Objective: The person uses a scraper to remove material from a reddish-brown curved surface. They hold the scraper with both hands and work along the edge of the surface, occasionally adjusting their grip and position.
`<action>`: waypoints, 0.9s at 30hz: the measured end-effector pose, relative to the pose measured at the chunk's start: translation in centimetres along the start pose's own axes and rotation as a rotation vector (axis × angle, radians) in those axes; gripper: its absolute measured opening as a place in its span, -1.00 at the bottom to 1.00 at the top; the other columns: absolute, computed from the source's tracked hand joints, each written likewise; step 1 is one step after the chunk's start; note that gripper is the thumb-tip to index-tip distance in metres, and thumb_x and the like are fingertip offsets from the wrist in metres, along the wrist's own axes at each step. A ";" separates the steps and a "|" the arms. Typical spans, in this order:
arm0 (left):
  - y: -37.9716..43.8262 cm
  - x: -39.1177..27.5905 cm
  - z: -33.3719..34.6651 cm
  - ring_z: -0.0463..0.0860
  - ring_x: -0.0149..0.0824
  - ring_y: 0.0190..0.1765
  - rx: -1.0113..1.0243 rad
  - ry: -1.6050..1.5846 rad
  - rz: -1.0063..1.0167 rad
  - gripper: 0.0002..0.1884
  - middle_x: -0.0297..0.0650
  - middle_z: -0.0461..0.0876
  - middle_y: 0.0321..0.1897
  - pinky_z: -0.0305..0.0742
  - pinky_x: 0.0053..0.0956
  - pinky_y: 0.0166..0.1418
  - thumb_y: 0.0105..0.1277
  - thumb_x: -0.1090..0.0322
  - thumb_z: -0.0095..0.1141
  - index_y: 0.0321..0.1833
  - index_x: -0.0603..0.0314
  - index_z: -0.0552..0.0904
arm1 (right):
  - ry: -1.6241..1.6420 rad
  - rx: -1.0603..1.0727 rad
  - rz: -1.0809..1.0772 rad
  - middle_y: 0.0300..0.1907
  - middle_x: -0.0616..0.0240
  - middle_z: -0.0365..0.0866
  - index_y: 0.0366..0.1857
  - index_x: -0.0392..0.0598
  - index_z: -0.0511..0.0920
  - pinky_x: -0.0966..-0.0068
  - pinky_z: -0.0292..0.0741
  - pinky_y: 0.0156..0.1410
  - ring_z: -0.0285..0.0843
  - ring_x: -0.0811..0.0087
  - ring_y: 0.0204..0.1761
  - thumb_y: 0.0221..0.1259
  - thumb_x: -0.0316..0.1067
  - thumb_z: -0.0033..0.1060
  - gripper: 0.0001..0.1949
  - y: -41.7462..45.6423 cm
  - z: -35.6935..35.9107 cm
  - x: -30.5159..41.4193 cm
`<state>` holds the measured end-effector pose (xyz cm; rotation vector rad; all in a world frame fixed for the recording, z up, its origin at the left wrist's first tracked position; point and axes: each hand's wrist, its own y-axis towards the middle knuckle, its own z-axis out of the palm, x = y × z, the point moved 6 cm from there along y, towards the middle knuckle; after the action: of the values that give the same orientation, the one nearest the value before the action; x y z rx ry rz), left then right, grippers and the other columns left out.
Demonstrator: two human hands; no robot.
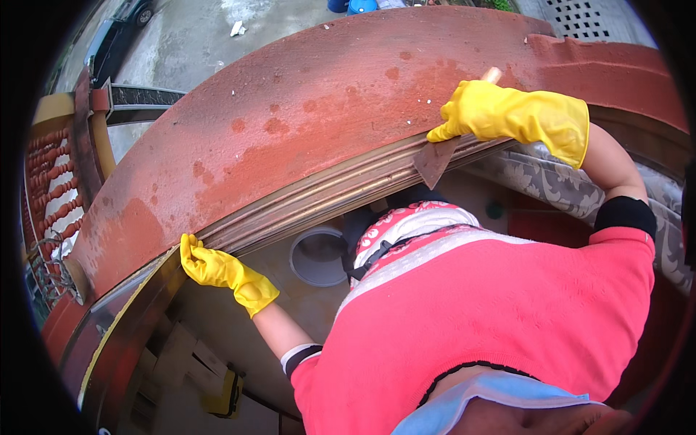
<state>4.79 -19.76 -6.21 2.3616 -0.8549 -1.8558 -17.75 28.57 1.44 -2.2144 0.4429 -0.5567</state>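
My right hand (478, 111), in a yellow rubber glove, is closed around a scraper (435, 160) with a flat, rusty-looking blade and a light handle end showing above the fist. The blade lies over the grooved sliding-window track (321, 198). My left hand (209, 263), gloved the same way, has its curled fingertips at the left part of the track, beside the edge of the window sash (128, 321). Whether those fingers hold anything cannot be told.
Outside the track runs a broad red ledge (304, 109) with damp spots and small crumbs. Below it indoors stand a whitish bucket (318, 255) and, at right, a floral-patterned mattress (549, 179). A coil of wire (57, 272) hangs by the ledge's left end.
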 end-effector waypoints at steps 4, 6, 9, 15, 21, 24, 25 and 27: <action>0.1 0.4 -0.1 0.71 -0.26 0.05 0.003 -0.031 0.005 -0.74 -0.13 0.72 0.06 0.60 -0.42 0.22 0.55 0.58 -0.08 0.12 0.42 0.67 | 0.070 0.142 0.279 -0.03 0.09 0.69 0.49 0.60 0.41 0.03 0.60 0.05 0.69 -0.09 -0.03 0.17 -0.42 0.30 -0.24 -8.4 4.1 -1.9; 0.1 0.5 -0.2 0.71 -0.27 0.06 0.007 -0.023 0.014 -0.75 -0.13 0.72 0.06 0.59 -0.42 0.22 0.55 0.57 -0.06 0.12 0.41 0.67 | 0.092 0.259 0.339 0.06 0.11 0.70 0.51 0.58 0.38 0.03 0.62 0.15 0.68 -0.10 0.07 0.18 -0.30 0.41 -0.24 -10.4 4.1 -0.8; 0.0 0.5 -0.4 0.71 -0.24 0.07 -0.010 0.006 0.000 -0.73 -0.09 0.71 0.07 0.60 -0.40 0.21 0.52 0.60 -0.09 0.10 0.45 0.67 | 0.323 0.060 0.289 0.06 0.08 0.71 0.53 0.50 0.37 0.07 0.61 0.12 0.66 -0.12 0.06 0.12 -0.15 0.51 -0.20 -12.3 5.1 -0.7; 0.1 0.5 -0.3 0.71 -0.22 0.09 -0.007 0.034 0.004 -0.74 -0.08 0.70 0.06 0.61 -0.39 0.27 0.53 0.61 -0.08 0.10 0.45 0.67 | 0.393 -0.257 0.333 0.09 -0.06 0.71 0.48 0.37 0.46 0.14 0.61 0.11 0.66 -0.13 0.06 0.21 0.14 0.44 -0.30 -13.4 6.4 -2.3; 0.1 -0.5 0.8 0.72 -0.23 0.06 0.016 0.065 0.055 -0.76 -0.09 0.70 0.04 0.63 -0.42 0.25 0.52 0.61 -0.04 0.09 0.44 0.68 | 0.511 -0.328 0.165 0.01 -0.07 0.72 0.45 0.32 0.50 0.12 0.59 0.11 0.65 -0.16 0.02 0.25 0.10 0.42 -0.35 -8.5 6.8 0.6; 0.3 -0.4 0.7 0.73 -0.23 0.06 0.024 0.079 0.062 -0.76 -0.09 0.71 0.05 0.63 -0.42 0.25 0.53 0.60 -0.04 0.10 0.42 0.68 | 0.473 -0.329 0.055 0.04 -0.06 0.71 0.46 0.38 0.49 0.14 0.60 0.07 0.66 -0.15 -0.01 0.26 0.10 0.39 -0.36 -5.6 3.0 4.8; 0.2 -0.4 0.4 0.73 -0.24 0.07 0.028 0.101 0.060 -0.75 -0.11 0.71 0.05 0.62 -0.42 0.25 0.54 0.59 -0.05 0.11 0.41 0.68 | 0.454 -0.292 0.169 0.05 -0.03 0.72 0.45 0.36 0.50 0.15 0.60 0.09 0.66 -0.13 0.01 0.25 0.10 0.40 -0.36 -6.3 3.3 3.6; 0.2 -0.3 0.1 0.73 -0.24 0.08 0.017 0.113 0.067 -0.75 -0.11 0.72 0.06 0.62 -0.42 0.25 0.54 0.59 -0.05 0.12 0.39 0.68 | 0.416 -0.210 0.392 0.08 0.03 0.74 0.43 0.31 0.52 0.17 0.60 0.14 0.68 -0.09 0.05 0.24 0.10 0.42 -0.37 -9.7 5.2 -0.6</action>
<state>4.54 -19.80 -5.92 2.3890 -0.9299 -1.6797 -14.25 38.09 5.72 -2.1183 1.1696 -0.7820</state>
